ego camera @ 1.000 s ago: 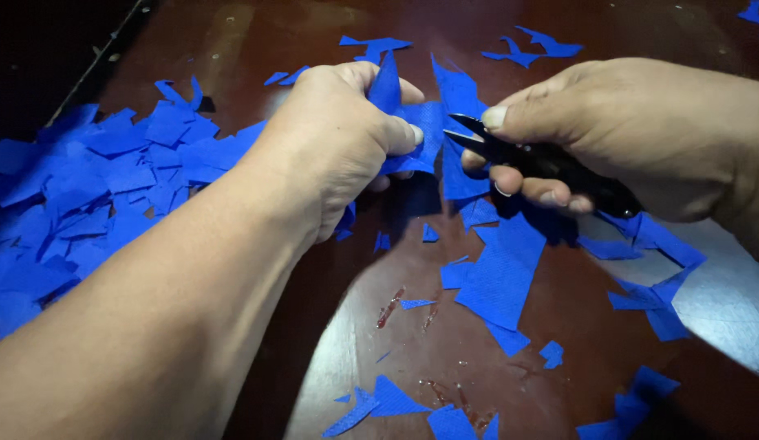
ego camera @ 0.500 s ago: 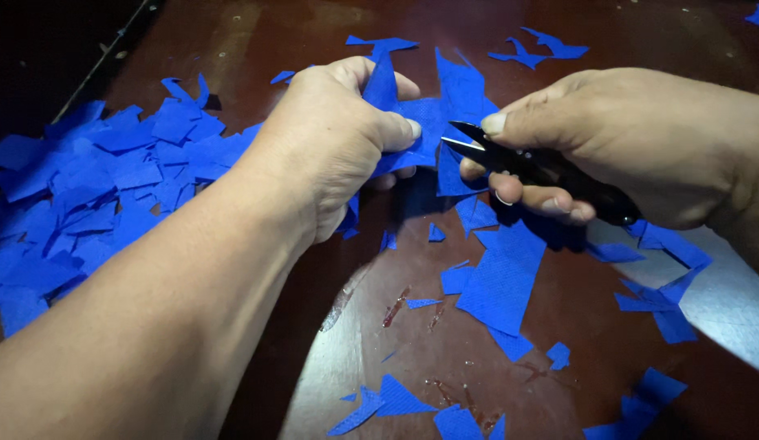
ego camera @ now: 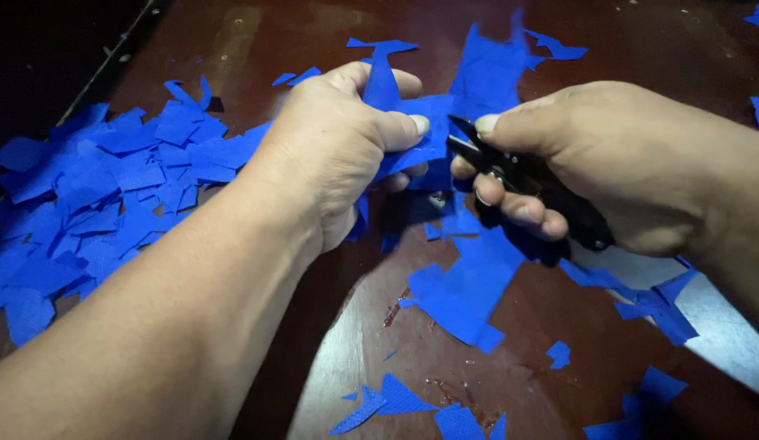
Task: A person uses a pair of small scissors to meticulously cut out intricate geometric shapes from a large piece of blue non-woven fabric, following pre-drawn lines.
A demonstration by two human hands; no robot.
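My left hand [ego camera: 335,155] pinches a piece of blue fabric [ego camera: 412,122] between thumb and fingers, held above the dark red table [ego camera: 347,358]. My right hand [ego camera: 608,163] grips small black snips [ego camera: 526,183], whose blades sit against the right edge of that held piece. A longer strip of the same blue fabric [ego camera: 489,61] reaches away behind the hands. Below the hands lies a larger cut piece of blue fabric [ego camera: 469,285].
A heap of cut blue scraps [ego camera: 102,195] covers the table's left side. Loose scraps lie at the near edge [ego camera: 404,403], at the right [ego camera: 657,301] and at the far side [ego camera: 559,49]. A pale sheet [ego camera: 722,326] lies at the right.
Both hands and the held piece have stayed close together with only a slight shift; the snips' blades remain at the fabric's edge.
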